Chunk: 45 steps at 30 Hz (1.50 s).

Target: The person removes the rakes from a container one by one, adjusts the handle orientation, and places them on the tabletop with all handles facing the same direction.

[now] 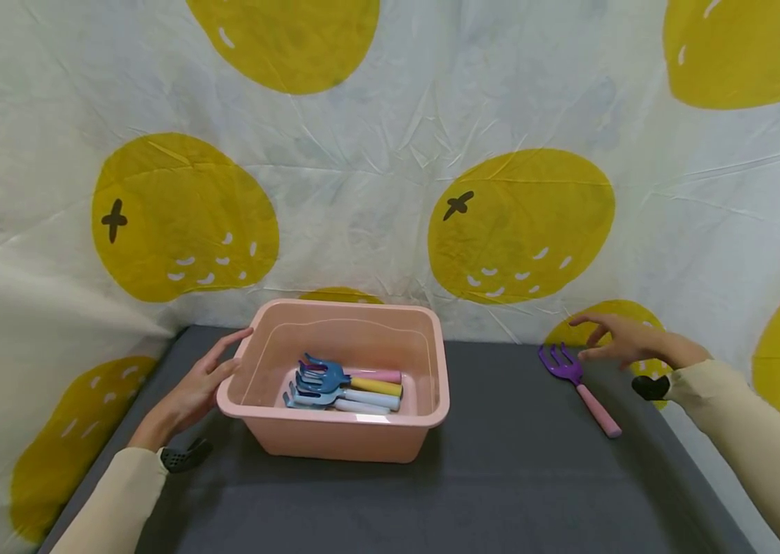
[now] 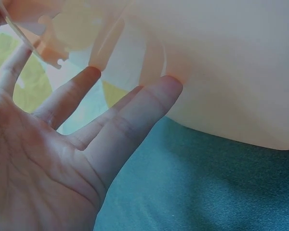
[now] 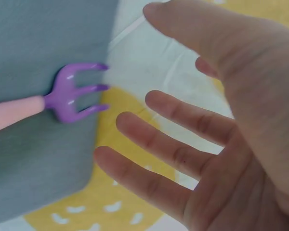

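Observation:
A pink plastic basin (image 1: pixel 341 442) stands left of the table's middle. Inside it lie several small hand rakes (image 1: pixel 324 377) with blue heads and pink, yellow and pale blue handles. My left hand (image 1: pixel 196 388) touches the basin's left side, fingers spread and fairly straight; in the left wrist view its fingertips (image 2: pixel 172 87) meet the basin wall. To the right, a hand rake (image 1: pixel 598 409) with a purple three-pronged head and pink handle lies on the table. My right hand (image 1: pixel 621 340) hovers beside its prongs, fingers extended and apart, holding nothing.
The dark grey table (image 1: pixel 501 477) ends at the back against a white cloth (image 1: pixel 362 192) printed with yellow fruit shapes. This cloth also hangs along the left and right sides. A dark band with a small device (image 1: pixel 185 455) sits on my left wrist.

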Available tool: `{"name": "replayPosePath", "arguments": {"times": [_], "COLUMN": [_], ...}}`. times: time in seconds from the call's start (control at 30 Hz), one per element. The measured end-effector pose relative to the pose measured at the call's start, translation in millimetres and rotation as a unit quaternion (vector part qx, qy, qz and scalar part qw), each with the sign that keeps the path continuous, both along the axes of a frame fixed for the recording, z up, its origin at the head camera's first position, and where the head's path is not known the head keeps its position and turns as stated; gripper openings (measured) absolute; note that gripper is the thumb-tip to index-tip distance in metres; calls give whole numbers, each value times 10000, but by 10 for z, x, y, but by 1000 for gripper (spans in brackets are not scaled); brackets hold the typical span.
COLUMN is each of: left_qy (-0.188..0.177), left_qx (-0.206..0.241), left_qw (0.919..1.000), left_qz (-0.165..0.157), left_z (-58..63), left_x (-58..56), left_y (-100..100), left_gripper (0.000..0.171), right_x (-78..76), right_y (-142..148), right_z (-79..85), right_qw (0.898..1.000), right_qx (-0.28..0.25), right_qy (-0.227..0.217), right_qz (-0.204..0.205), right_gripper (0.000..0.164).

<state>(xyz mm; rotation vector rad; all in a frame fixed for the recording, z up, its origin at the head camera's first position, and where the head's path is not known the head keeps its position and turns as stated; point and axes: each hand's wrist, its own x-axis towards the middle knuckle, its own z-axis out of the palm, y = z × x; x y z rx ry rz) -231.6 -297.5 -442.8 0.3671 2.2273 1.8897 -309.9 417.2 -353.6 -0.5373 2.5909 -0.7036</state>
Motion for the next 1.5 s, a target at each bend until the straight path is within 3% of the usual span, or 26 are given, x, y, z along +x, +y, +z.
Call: {"name": "replayPosePath", "arguments": {"times": [0.17, 0.4, 0.6, 0.8, 1.1, 1.5], "left_qy": [-81, -15, -83, -58, -20, -81], "left_qx": [-68, -91, -78, -95, -50, -43], "left_qw": [9999, 9999, 9998, 9999, 10000, 9999], "left_qz": [91, 124, 135, 124, 75, 97], "left_z": [-9, -8, -20, -27, -7, -27], "left_x": [7, 2, 3, 13, 19, -11], "left_y": [-3, -23, -32, -42, -35, -7], "left_gripper": [59, 58, 59, 59, 59, 58], "right_x": [-72, -146, -189, -253, -287, -350], "right_y": [-216, -652, -979, -1304, -1778, -2249], "right_z": [261, 645, 854, 977, 1094, 1074], "right_qw": [9993, 9991, 9968, 9931, 9926, 9878], "right_qx": [15, 16, 69, 59, 122, 219], "right_qy": [271, 239, 481, 745, 639, 666], "right_qz": [256, 339, 628, 908, 1028, 1387], "right_gripper": [69, 77, 77, 77, 78, 77]}}
